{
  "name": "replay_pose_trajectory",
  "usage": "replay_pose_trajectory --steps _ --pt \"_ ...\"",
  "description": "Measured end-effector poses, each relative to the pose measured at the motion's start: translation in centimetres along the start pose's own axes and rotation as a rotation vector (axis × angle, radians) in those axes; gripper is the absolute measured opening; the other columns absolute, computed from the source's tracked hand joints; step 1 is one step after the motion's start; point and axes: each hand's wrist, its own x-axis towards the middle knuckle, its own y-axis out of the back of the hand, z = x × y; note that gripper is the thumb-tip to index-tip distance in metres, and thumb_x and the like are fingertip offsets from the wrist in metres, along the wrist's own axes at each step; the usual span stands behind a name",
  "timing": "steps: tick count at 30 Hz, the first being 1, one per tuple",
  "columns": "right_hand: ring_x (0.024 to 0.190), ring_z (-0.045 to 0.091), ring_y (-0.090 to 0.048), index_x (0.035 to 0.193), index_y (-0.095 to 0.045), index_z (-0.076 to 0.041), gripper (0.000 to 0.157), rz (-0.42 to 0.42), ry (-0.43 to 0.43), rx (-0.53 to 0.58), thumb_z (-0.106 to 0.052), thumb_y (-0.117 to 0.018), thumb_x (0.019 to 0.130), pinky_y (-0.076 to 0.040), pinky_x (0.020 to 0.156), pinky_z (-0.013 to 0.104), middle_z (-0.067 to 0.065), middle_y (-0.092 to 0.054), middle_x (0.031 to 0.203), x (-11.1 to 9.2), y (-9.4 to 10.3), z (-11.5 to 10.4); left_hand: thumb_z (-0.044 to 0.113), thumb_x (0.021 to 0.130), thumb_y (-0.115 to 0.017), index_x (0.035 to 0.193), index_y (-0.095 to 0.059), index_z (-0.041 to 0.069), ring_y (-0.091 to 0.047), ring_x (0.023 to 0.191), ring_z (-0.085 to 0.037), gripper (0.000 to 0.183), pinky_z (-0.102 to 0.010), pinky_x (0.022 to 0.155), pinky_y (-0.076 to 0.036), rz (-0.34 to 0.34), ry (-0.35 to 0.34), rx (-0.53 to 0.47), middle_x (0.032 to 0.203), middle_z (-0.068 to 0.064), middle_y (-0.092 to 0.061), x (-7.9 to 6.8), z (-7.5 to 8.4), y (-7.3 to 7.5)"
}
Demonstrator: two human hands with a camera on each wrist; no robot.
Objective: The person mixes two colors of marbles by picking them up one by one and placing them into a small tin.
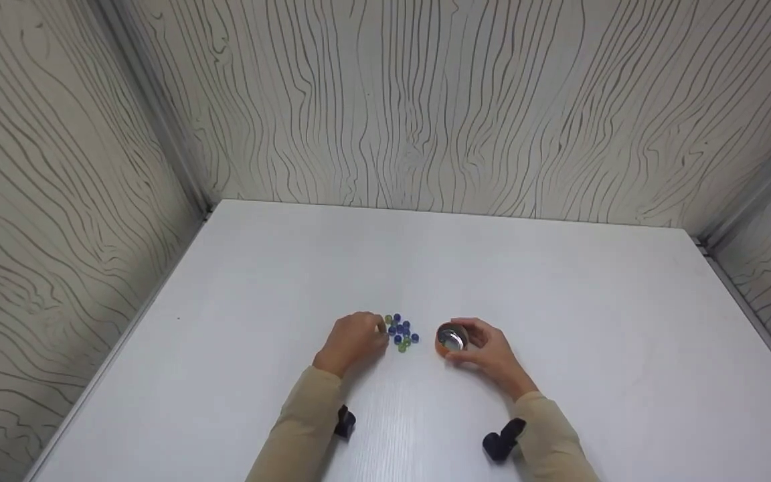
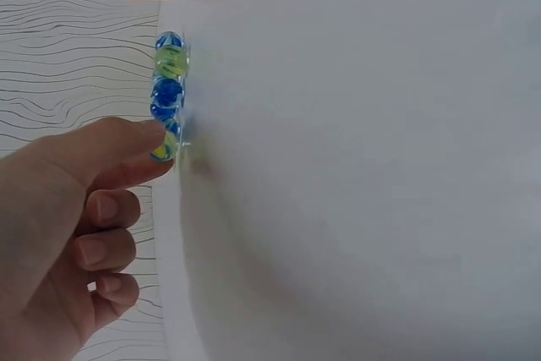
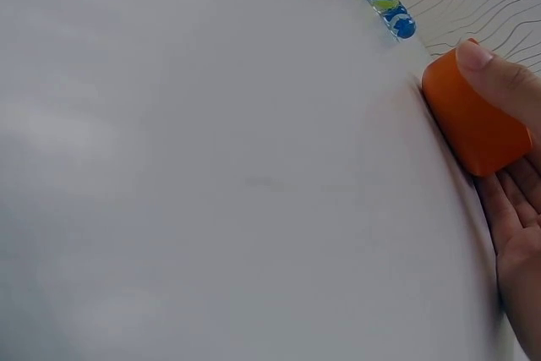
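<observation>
A small orange cup (image 3: 473,116) with a shiny metallic inside stands on the white table (image 1: 533,288). My right hand (image 1: 492,351) grips it from the right, thumb on the near side and fingers around the far side. Left of the cup lies a loose cluster of blue and yellow-green glass marbles (image 1: 399,329). At the cluster's left edge is my left hand (image 1: 352,340). In the left wrist view, its thumb and forefinger pinch a yellow-green marble (image 2: 164,149), partly hidden by the thumb, while the other fingers curl in below.
Pale panels (image 1: 412,100) with a dark wood-grain pattern rise behind the table and at both sides. Black wrist mounts (image 1: 500,442) stick out from beside the beige sleeves (image 1: 305,418). The table's surface stretches beyond both hands.
</observation>
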Motion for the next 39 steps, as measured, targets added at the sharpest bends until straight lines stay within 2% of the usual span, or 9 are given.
replay_pose_trajectory --steps 7,11,13,16,21,25,32,39 --pt "0.131 0.032 -0.052 0.128 -0.057 -0.004 0.065 -0.010 0.003 0.013 -0.016 -0.084 0.070 -0.039 0.112 0.040 0.017 -0.060 0.132 0.0 0.0 0.1 0.015 0.085 -0.065 0.096 -0.074 0.008 -0.070 0.095 -0.024 0.016 -0.035 0.087 -0.055 -0.033 0.042 -0.027 0.099 -0.009 -0.075 -0.1 0.2 0.4" --pt "0.131 0.032 -0.052 0.127 -0.057 -0.004 0.065 -0.006 -0.002 0.014 -0.016 -0.084 0.070 -0.038 0.112 0.042 0.016 -0.061 0.132 0.0 0.0 0.2 0.017 0.086 -0.067 0.094 -0.073 0.007 -0.070 0.092 -0.022 0.014 -0.033 0.085 -0.056 -0.008 -0.009 -0.012 0.098 -0.008 -0.075 -0.1 0.3 0.7" --pt "0.131 0.031 -0.053 0.128 -0.057 -0.004 0.065 -0.008 -0.003 0.018 -0.015 -0.084 0.070 -0.038 0.112 0.042 0.016 -0.061 0.132 0.0 -0.1 0.2 0.017 0.085 -0.068 0.093 -0.073 0.007 -0.071 0.088 -0.021 0.013 -0.032 0.082 -0.056 0.017 -0.055 0.011 0.096 -0.008 -0.075 -0.1 0.4 0.7" --pt "0.130 0.028 -0.053 0.127 -0.057 -0.005 0.064 -0.008 -0.019 0.034 -0.014 -0.084 0.070 -0.039 0.113 0.038 0.015 -0.061 0.132 0.1 -0.1 0.2 0.017 0.086 -0.068 0.093 -0.073 0.008 -0.070 0.086 -0.019 0.013 -0.031 0.080 -0.056 0.031 -0.083 0.027 0.096 -0.007 -0.076 0.0 0.6 0.8" --pt "0.131 0.029 -0.052 0.128 -0.057 -0.005 0.065 -0.006 -0.028 0.048 -0.014 -0.084 0.070 -0.038 0.113 0.037 0.015 -0.060 0.133 0.1 -0.1 0.2 0.020 0.087 -0.068 0.093 -0.074 0.009 -0.069 0.082 -0.016 0.014 -0.028 0.077 -0.056 0.025 -0.095 0.039 0.095 -0.006 -0.076 0.1 1.2 0.9" --pt "0.132 0.031 -0.051 0.128 -0.057 -0.005 0.064 -0.003 -0.022 0.041 -0.014 -0.084 0.070 -0.037 0.113 0.039 0.015 -0.060 0.133 0.1 -0.1 0.2 0.021 0.086 -0.069 0.093 -0.074 0.009 -0.068 0.081 -0.014 0.015 -0.028 0.078 -0.056 0.009 -0.079 0.025 0.095 -0.005 -0.076 0.2 1.5 0.9" --pt "0.132 0.031 -0.051 0.128 -0.057 -0.005 0.064 -0.006 -0.010 0.031 -0.015 -0.084 0.071 -0.038 0.113 0.039 0.015 -0.060 0.133 0.1 -0.1 0.2 0.021 0.085 -0.070 0.095 -0.074 0.009 -0.069 0.085 -0.015 0.016 -0.027 0.081 -0.056 -0.019 -0.060 0.010 0.095 -0.004 -0.076 0.3 2.0 1.0" --pt "0.132 0.031 -0.052 0.128 -0.057 -0.006 0.063 -0.010 -0.005 0.021 -0.017 -0.083 0.072 -0.037 0.114 0.041 0.014 -0.061 0.133 0.0 -0.1 0.3 0.024 0.086 -0.071 0.099 -0.073 0.010 -0.071 0.088 -0.015 0.019 -0.025 0.081 -0.056 -0.033 -0.078 0.021 0.095 -0.003 -0.075 0.5 2.7 0.8"
